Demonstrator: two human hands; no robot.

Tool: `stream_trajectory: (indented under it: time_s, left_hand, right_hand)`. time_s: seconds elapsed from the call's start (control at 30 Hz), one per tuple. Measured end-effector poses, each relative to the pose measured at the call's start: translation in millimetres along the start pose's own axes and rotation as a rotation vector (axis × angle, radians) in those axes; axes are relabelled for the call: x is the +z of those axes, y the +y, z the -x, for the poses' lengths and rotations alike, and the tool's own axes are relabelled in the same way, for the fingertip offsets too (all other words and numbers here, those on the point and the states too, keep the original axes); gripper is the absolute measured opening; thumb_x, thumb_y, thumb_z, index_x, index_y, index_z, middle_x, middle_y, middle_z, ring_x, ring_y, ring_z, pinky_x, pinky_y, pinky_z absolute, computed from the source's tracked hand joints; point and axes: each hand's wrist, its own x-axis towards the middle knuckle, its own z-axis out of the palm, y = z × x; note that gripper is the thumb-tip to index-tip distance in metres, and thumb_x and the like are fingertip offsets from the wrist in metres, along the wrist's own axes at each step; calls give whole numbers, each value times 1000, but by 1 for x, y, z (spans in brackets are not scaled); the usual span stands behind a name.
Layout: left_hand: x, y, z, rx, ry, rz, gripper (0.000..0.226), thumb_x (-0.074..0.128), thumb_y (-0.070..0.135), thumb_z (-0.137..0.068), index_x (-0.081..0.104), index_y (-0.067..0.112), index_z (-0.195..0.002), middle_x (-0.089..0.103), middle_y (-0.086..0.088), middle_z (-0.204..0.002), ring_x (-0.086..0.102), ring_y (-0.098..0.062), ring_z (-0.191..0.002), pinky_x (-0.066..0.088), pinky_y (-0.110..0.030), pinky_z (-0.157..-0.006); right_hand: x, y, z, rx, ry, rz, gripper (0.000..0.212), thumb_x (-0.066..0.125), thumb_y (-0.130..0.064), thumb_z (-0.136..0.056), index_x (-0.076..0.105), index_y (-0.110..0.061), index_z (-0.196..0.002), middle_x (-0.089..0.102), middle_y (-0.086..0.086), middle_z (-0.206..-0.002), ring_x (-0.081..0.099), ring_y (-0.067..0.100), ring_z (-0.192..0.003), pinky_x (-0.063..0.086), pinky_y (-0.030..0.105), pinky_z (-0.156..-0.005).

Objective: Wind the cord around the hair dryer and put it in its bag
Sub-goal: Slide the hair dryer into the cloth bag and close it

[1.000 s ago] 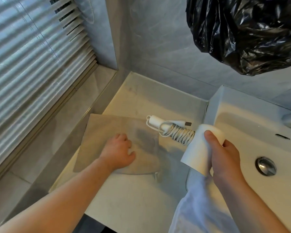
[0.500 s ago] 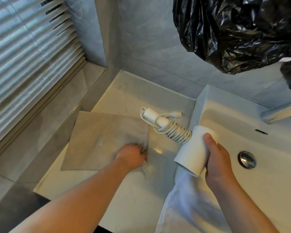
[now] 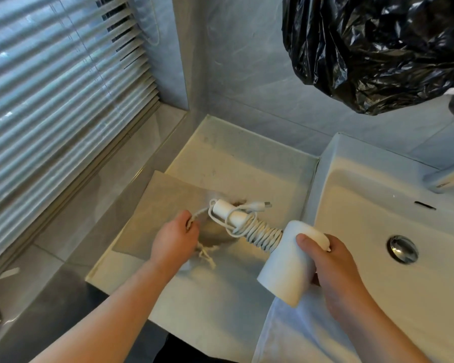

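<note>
My right hand [image 3: 336, 268] grips the barrel of the white hair dryer [image 3: 288, 265], held above the counter with its handle pointing left. The white cord [image 3: 257, 233] is wound around the handle, and the plug end [image 3: 260, 205] sticks out loose. A flat beige drawstring bag [image 3: 163, 213] lies on the counter at the left. My left hand [image 3: 174, 238] is closed on the bag's opening edge and its drawstring [image 3: 206, 254], lifting that edge just under the dryer's handle tip.
A white sink basin [image 3: 378, 205] with a chrome drain [image 3: 402, 248] is at the right, the tap [image 3: 446, 176] behind it. A black plastic bag [image 3: 378, 48] hangs overhead. A white towel [image 3: 299, 334] drapes over the counter's front. Window blinds [image 3: 50, 87] fill the left.
My left hand slid from flat on the bag to its right edge and closed on the opening and drawstring, lifting it. The dryer's handle has come closer to the bag's mouth.
</note>
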Motion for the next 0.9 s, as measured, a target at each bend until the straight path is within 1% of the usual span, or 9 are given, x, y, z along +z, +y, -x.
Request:
stream_trajectory:
  time_s: [0.07, 0.2, 0.3, 0.37, 0.5, 0.63, 0.7, 0.77, 0.9]
  left_hand:
    - [-5, -5, 7, -39, 27, 70, 27, 48, 33, -95, 50, 10, -81, 57, -8, -69, 56, -28, -66, 40, -37, -56]
    - [-9, -11, 12, -164, 129, 310, 24, 49, 24, -91, 45, 8, -73, 46, -4, -63, 44, -23, -61, 34, -35, -56]
    - [-12, -11, 22, 1, 10, 196, 15, 51, 24, -92, 54, 14, -82, 58, -5, -70, 54, -26, -64, 45, -40, -58]
    - [-12, -11, 31, 135, -48, 71, 7, 53, 24, -93, 58, 22, -89, 62, -1, -79, 59, -21, -72, 50, -40, -64]
    - [-7, -10, 46, 324, -79, -42, 10, 55, 22, -94, 62, 27, -100, 59, 10, -91, 56, -13, -85, 51, -34, -72]
    - [2, -12, 55, 447, -82, -52, 17, 57, 18, -92, 69, 25, -102, 55, 12, -92, 56, -14, -88, 49, -33, -74]
    - [8, -13, 57, 462, -128, -72, 21, 54, 16, -93, 70, 27, -100, 55, 11, -92, 55, -14, -87, 49, -35, -74]
    - [12, -14, 58, 431, -156, -98, 27, 50, 15, -95, 70, 30, -106, 54, 12, -96, 53, -13, -90, 48, -32, -77]
    - [15, -23, 56, 345, -128, -79, 32, 50, 9, -94, 70, 25, -112, 55, 11, -103, 54, -14, -99, 45, -28, -84]
  right_hand:
    - [6, 8, 10, 18, -13, 26, 31, 73, -32, -78, 59, -20, -102, 66, 8, -103, 65, 30, -91, 57, 49, -76]
    - [19, 24, 26, 56, -19, 69, 33, 76, -34, -75, 56, -22, -98, 64, 6, -102, 65, 28, -90, 57, 54, -78]
    - [29, 32, 31, 102, -34, 97, 38, 75, -38, -73, 54, -21, -100, 62, 4, -101, 64, 26, -90, 57, 53, -79]
    - [36, 35, 32, 148, -50, 78, 45, 74, -39, -73, 53, -17, -106, 61, 5, -103, 64, 26, -90, 59, 51, -77]
    - [52, 42, 28, 208, -54, 26, 49, 74, -38, -73, 52, -13, -109, 63, 10, -104, 65, 28, -90, 61, 48, -70]
    - [74, 51, 21, 309, -73, -96, 46, 75, -34, -74, 53, -10, -106, 63, 14, -104, 66, 30, -90, 61, 41, -60]
    - [88, 58, 16, 338, -99, -127, 45, 74, -36, -75, 52, -12, -106, 62, 13, -105, 66, 30, -93, 61, 43, -63]
    - [100, 64, 9, 359, -130, -150, 48, 75, -39, -74, 52, -13, -108, 63, 12, -106, 65, 29, -96, 62, 44, -66]
    - [116, 78, -2, 381, -169, -208, 53, 75, -40, -74, 51, -10, -111, 63, 13, -110, 64, 29, -98, 61, 46, -71]
